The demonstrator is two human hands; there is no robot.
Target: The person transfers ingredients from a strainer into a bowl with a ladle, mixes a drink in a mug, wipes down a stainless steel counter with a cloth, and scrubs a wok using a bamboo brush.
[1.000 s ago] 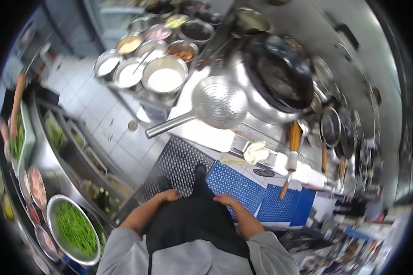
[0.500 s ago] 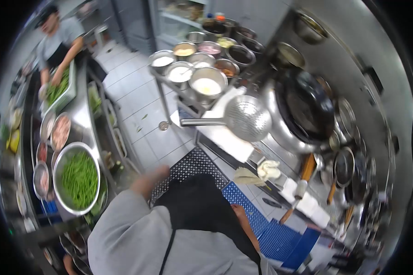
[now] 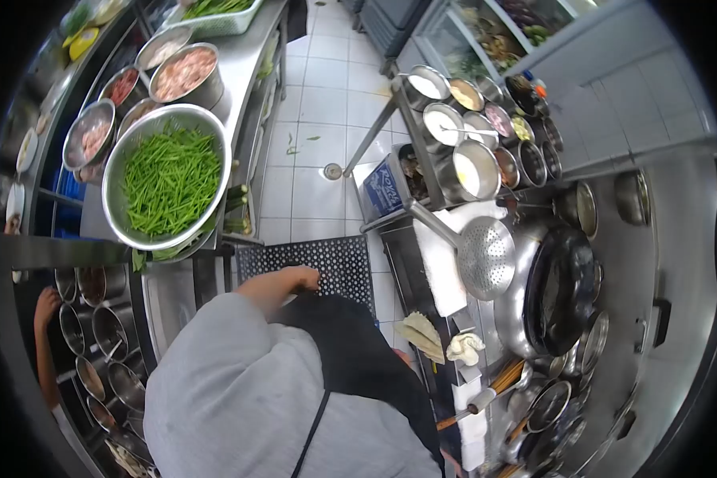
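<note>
My left hand (image 3: 302, 278) is held out in front of my dark apron, above the black perforated mat (image 3: 346, 253). Its fingers look curled in, and nothing shows in them. Only a small bit of my right hand (image 3: 405, 358) appears beyond the apron's right edge, close to the stove counter; its fingers are hidden. Nearest to it on the counter lie a folded beige cloth (image 3: 421, 336) and a crumpled white cloth (image 3: 464, 348). Further forward, a perforated strainer (image 3: 486, 259) rests beside the wok (image 3: 564, 291).
On the left counter stands a large bowl of cut green vegetables (image 3: 171, 179), with a pot of raw meat (image 3: 185, 73) behind it. Metal seasoning pots (image 3: 476, 171) crowd a rack ahead on the right. Another person's arm (image 3: 46, 342) shows at lower left.
My view has turned left, so the green vegetables sit higher and the rack further right. The co-worker at the far counter has left view. My left hand has come into clearer focus.
</note>
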